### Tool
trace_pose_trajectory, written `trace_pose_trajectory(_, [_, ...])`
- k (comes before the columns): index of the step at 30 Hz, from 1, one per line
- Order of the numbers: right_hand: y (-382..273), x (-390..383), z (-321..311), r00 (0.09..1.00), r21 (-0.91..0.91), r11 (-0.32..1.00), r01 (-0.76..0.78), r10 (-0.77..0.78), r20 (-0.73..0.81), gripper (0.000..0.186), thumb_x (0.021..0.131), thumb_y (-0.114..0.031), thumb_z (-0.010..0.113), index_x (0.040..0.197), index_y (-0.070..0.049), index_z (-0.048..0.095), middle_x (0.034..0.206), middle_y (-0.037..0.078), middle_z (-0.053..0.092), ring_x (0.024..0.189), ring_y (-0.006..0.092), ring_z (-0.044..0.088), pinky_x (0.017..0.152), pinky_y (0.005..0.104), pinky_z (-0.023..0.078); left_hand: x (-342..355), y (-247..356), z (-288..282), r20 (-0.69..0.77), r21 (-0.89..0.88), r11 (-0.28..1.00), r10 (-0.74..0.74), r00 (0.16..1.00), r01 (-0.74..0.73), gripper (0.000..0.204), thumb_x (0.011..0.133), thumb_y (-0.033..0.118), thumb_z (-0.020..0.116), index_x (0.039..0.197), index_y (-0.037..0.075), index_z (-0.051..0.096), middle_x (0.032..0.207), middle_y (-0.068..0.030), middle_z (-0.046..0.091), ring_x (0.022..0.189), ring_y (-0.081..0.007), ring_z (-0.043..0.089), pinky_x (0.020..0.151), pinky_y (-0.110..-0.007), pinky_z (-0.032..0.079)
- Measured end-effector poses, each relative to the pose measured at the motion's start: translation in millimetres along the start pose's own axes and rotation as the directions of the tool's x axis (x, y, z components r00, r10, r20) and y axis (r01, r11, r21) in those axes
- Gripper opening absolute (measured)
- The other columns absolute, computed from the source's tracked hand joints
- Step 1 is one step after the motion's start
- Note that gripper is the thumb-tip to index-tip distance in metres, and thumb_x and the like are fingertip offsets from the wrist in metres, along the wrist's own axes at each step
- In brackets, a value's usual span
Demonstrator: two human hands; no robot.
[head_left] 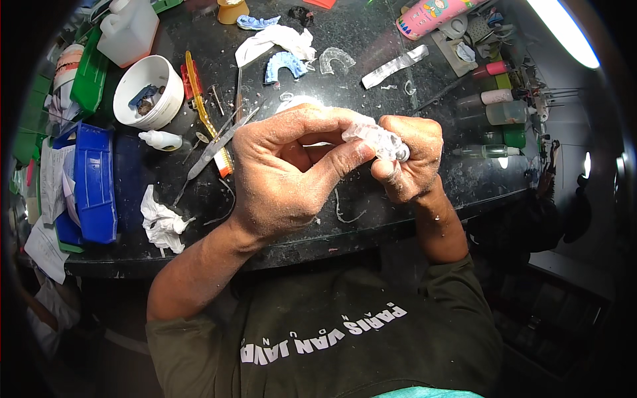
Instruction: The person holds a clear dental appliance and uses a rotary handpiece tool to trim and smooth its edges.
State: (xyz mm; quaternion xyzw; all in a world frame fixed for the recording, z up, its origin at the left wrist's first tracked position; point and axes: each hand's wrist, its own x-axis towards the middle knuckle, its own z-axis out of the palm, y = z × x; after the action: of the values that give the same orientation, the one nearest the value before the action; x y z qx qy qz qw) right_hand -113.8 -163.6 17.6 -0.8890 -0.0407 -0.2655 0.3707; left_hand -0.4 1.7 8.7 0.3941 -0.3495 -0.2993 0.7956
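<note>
My left hand, dusted with white powder, pinches a clear dental tray between thumb and fingers. Against the tray's right end my right hand is closed, its fingers curled round a small, round, grey metallic piece that may be a tool's tip. The rest of that piece is hidden in the fist. Both hands are held above the near part of the black worktop. Beyond them lie a second clear dental tray and a blue dental arch.
Left of my hands lie a metal spatula, a white tub, a small white bottle, crumpled tissue and a blue bin. A white cloth and flat strip lie farther back. Bottles line the right side.
</note>
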Motion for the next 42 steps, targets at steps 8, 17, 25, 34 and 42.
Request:
trace_pose_trajectory(8, [-7.7,6.9,1.2,0.998,0.035,0.999,-0.031,0.030,0.050,0.055,0.077,-0.055,0.073,0.071,-0.003,0.059,0.054,0.006,0.046,0.046,0.0172,0.047,0.044,0.0298,0.037,1.2,-0.9,-2.4,0.060,-0.034,0.999,0.017,0.998,-0.015,0.023,0.084,-0.005,0.069,0.107,-0.006,0.066,0.102,-0.0154,0.068,0.094,-0.0185,0.067,0.085,-0.030,0.054])
trace_pose_trajectory(17, [-5.3,2.6,1.4,0.997,0.025,0.998,-0.056,0.055,0.058,0.055,0.077,-0.055,0.073,0.066,-0.004,0.055,0.052,0.006,0.042,0.044,0.0184,0.045,0.043,0.0306,0.035,0.6,-0.5,-3.0,0.076,-0.018,1.000,0.019,0.997,-0.018,0.023,0.084,-0.003,0.069,0.107,-0.006,0.066,0.102,-0.0159,0.068,0.095,-0.0199,0.067,0.086,-0.031,0.053])
trace_pose_trajectory(25, [-1.3,0.2,1.5,0.999,0.022,0.999,-0.031,0.030,0.043,0.057,0.078,-0.052,0.074,0.060,-0.006,0.048,0.050,0.005,0.037,0.042,0.0187,0.039,0.041,0.0313,0.031,-0.4,-1.9,-3.0,0.047,-0.021,0.999,0.028,0.998,-0.027,0.023,0.083,-0.005,0.070,0.106,-0.006,0.066,0.101,-0.0158,0.068,0.095,-0.0195,0.067,0.086,-0.032,0.054])
trace_pose_trajectory(34, [-3.3,1.9,-0.2,0.999,0.021,0.999,-0.046,0.046,0.027,0.057,0.078,-0.054,0.074,0.061,-0.005,0.049,0.050,0.005,0.038,0.042,0.0181,0.039,0.041,0.0309,0.031,-0.7,-2.2,-0.5,0.017,-0.019,1.000,0.015,1.000,-0.015,0.023,0.082,-0.005,0.071,0.104,-0.006,0.066,0.097,-0.0150,0.069,0.092,-0.0185,0.068,0.084,-0.031,0.055])
trace_pose_trajectory(42, [-6.3,4.1,-0.5,0.999,-0.014,0.999,-0.042,0.042,0.034,0.059,0.077,-0.058,0.072,0.064,-0.004,0.052,0.052,0.006,0.042,0.043,0.0167,0.043,0.042,0.0299,0.034,-0.8,-0.4,-0.4,0.016,-0.011,1.000,0.007,1.000,-0.007,0.023,0.080,-0.007,0.072,0.103,-0.006,0.066,0.096,-0.0142,0.069,0.092,-0.0183,0.068,0.083,-0.031,0.054])
